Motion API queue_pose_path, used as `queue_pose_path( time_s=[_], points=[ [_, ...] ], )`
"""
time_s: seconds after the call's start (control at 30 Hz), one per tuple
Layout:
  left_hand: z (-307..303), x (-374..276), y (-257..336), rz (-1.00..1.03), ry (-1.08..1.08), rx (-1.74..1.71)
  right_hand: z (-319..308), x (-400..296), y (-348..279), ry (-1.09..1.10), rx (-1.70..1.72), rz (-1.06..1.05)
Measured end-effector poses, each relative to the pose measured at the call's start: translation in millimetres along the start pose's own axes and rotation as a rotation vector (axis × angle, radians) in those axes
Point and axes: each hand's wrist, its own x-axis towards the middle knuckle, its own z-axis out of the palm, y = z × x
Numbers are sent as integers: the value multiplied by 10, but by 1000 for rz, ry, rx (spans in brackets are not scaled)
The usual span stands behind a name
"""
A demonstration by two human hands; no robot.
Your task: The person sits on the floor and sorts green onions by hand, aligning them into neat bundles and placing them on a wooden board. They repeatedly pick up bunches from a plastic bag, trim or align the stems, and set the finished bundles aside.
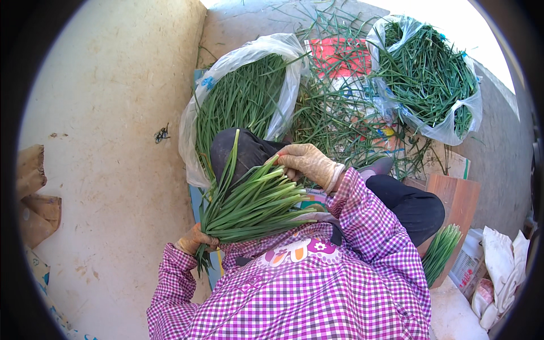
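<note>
My left hand, in a worn pale glove, is closed around the leafy end of a thick bunch of garlic chives. The bunch fans out across my lap, its pale cut ends pointing to the upper right. At its top edge my gloved right hand pinches the pale end of a stalk between bare-looking fingertips. Just beyond my knee stands a clear plastic bag packed with long green chives. Part of the bunch inside my left fist is hidden.
A second plastic bag at the upper right holds tangled leaves. Loose leaves litter the flattened packaging between the bags. A neat chive bundle lies on a wooden board at my right, near white cloth. A pale wall-like surface runs along the left.
</note>
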Motion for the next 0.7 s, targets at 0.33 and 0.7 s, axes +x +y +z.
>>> queue_pose_path(
  time_s=[0.33, 0.7],
  points=[
    [37, -8, 9, -21, -36, -88, -532, -527, -76, 308, 28, 77],
    [314, -171, 294, -68, 116, -46, -853, -444, 422, 828, -21, 131]
  ],
)
